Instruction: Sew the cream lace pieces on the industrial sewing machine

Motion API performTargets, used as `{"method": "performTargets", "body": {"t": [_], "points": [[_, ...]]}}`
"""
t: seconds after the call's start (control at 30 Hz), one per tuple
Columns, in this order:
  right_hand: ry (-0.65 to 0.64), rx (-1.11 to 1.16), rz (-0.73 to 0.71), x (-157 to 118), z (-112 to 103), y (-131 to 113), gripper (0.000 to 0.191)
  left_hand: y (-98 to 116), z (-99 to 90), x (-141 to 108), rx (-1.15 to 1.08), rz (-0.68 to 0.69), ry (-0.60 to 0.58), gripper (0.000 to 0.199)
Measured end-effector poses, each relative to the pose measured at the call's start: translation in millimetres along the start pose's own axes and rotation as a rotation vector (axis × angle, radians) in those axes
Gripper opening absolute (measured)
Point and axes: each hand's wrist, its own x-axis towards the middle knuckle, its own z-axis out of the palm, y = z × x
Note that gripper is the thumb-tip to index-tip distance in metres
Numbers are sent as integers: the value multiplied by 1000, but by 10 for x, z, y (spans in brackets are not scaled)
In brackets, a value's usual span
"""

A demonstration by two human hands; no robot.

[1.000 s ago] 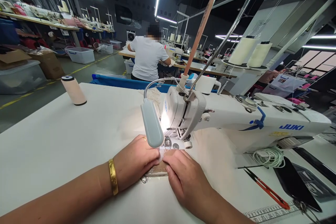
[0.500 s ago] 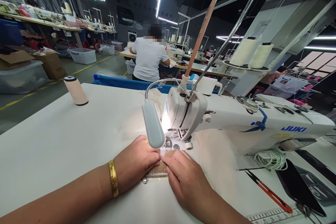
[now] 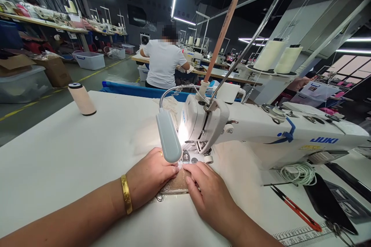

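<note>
A white sewing machine stands on the white table, its lamp lit beside the needle area. Just in front of the needle area lies a small brown and beige piece with a shiny, clear-looking surface. My left hand, with a ring and gold bracelet, is closed at the piece's left edge, its fingertips partly behind the lamp. On the right side, my right hand has its fingers bent together on the piece. The lamp and hands hide the needle tip.
A peach thread cone stands at the table's left back. Right of my hands lie red-handled tweezers, a ruler, a black phone-like object and coiled green cord. A person in white sits ahead.
My right hand has shifted slightly right and up, its fingers a little further from my left hand, and more of the brown piece shows between them. My left hand has barely moved.
</note>
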Motion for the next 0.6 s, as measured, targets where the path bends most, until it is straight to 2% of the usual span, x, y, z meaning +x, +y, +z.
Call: {"method": "performTargets", "body": {"t": [0.4,0.6], "points": [[-45,-71,-52,0,12,-19,31,35,-8,4,-7,51,21,29],[-11,-103,-85,-24,57,-6,34,54,-24,-13,5,-50,-31,26]]}}
